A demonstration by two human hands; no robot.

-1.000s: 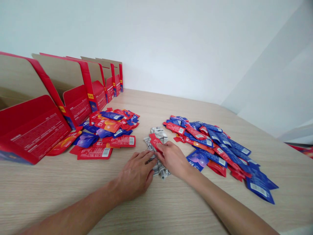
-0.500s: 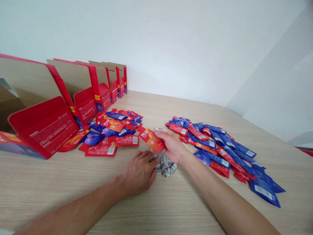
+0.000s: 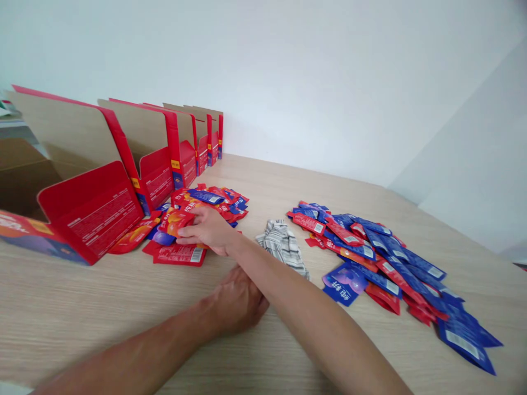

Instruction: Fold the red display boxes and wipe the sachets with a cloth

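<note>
My right hand reaches across to the left pile of sachets, its fingers closed on a red and orange sachet that lies on top of the pile. My left hand rests on the wooden table just under my right forearm, which hides its fingertips; nothing shows in it. A striped grey and white cloth lies loose between the two piles, touched by neither hand.
A second spread of red and blue sachets covers the right side of the table. A row of open red cardboard boxes stands along the left, running back to the white wall.
My right hand lifted a red sachet off the cloth and carried it left to the left pile. My left hand came off the cloth and drew back a little.
</note>
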